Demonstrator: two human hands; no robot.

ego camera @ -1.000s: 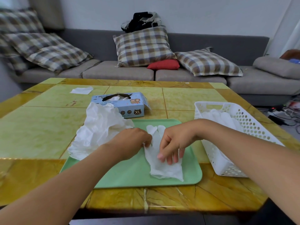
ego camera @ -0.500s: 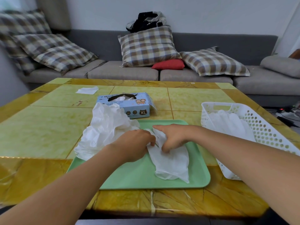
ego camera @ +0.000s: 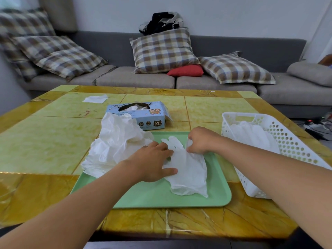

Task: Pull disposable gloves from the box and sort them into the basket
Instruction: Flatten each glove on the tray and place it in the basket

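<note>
A white disposable glove [ego camera: 188,169] lies spread on the green tray [ego camera: 161,196], fingers pointing away from me. My left hand [ego camera: 152,162] presses flat on its left side, thumb across the palm area. My right hand [ego camera: 199,141] pinches the glove's upper right edge with curled fingers. A crumpled heap of white gloves [ego camera: 116,144] sits on the tray's far left corner. Behind it lies the blue glove box [ego camera: 143,115], marked XL, with a glove in its opening. The white perforated basket [ego camera: 291,146] at the right holds several gloves.
A loose white sheet [ego camera: 95,99] lies on the far left of the yellow-green table [ego camera: 45,141]. A grey sofa with plaid cushions [ego camera: 161,51] runs behind the table. Cables lie on the floor at the far right.
The glove has been spread flatter on the tray. My left hand opened from a fist to a flat press. My right hand shifted to the glove's upper right edge.
</note>
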